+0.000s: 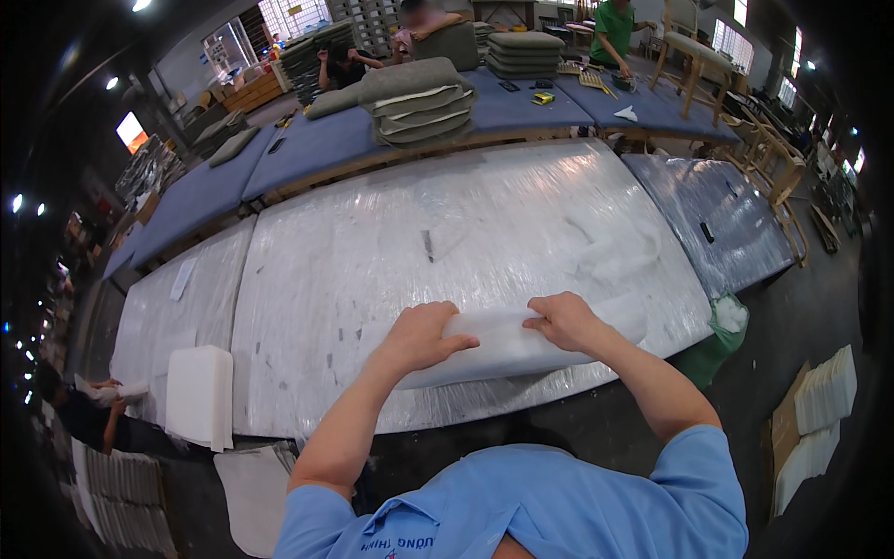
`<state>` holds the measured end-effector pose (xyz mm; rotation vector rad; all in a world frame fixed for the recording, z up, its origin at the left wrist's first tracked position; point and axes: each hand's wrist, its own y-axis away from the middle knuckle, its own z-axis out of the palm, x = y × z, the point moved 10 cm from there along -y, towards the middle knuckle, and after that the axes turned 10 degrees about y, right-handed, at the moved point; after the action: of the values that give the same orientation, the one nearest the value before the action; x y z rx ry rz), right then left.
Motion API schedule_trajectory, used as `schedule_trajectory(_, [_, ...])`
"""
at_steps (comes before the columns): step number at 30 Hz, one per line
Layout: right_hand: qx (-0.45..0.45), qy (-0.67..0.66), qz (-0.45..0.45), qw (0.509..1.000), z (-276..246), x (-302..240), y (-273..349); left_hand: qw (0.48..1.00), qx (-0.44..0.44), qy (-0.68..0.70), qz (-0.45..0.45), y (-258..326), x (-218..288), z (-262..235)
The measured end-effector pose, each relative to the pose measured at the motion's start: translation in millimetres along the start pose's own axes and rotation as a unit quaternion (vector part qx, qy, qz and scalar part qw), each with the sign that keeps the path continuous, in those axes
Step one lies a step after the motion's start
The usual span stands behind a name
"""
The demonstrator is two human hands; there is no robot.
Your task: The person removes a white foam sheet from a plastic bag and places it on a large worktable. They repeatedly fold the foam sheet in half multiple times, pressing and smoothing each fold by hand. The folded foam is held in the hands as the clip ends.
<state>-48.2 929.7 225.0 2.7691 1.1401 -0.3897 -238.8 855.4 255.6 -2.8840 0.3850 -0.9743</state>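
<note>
A long piece of soft white padding (507, 347) lies along the near edge of a large table wrapped in clear film (345, 224). My left hand (424, 337) grips its far edge towards the left, fingers curled over and thumb pointing inward. Further right, my right hand (566, 326) pinches the same edge, thumb and fingers closed on it. A short gap of padding shows between the two hands. Whether the padding is folded or rolled, I cannot tell. A thin, wispy white sheet (619, 252) lies beyond my right hand.
White pads (198, 396) are stacked at the left, near a person (88, 405) handling white material. Grey-green cushions (417, 98) sit on the blue tables (326, 144) behind, with other people beyond. At the right stand a film-wrapped blue table (717, 219) and a green bag (712, 349).
</note>
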Motion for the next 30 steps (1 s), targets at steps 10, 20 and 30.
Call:
schedule_trajectory(10, [-0.048, -0.040, -0.014, 0.998, 14.3, 6.6, -20.1, 0.984, -0.052, 0.108, -0.131, -12.0, -47.9, 12.6])
schedule_trajectory(20, [-0.084, -0.073, -0.028, 0.993, 17.7, 28.8, -44.4, 0.970, 0.205, 0.090, 0.095, 30.9, 95.1, 26.0])
schedule_trajectory(30, [-0.209, -0.157, -0.080, 0.962, 25.3, 34.9, -74.6, 0.957, 0.272, -0.094, -0.038, 4.0, 80.4, 108.7])
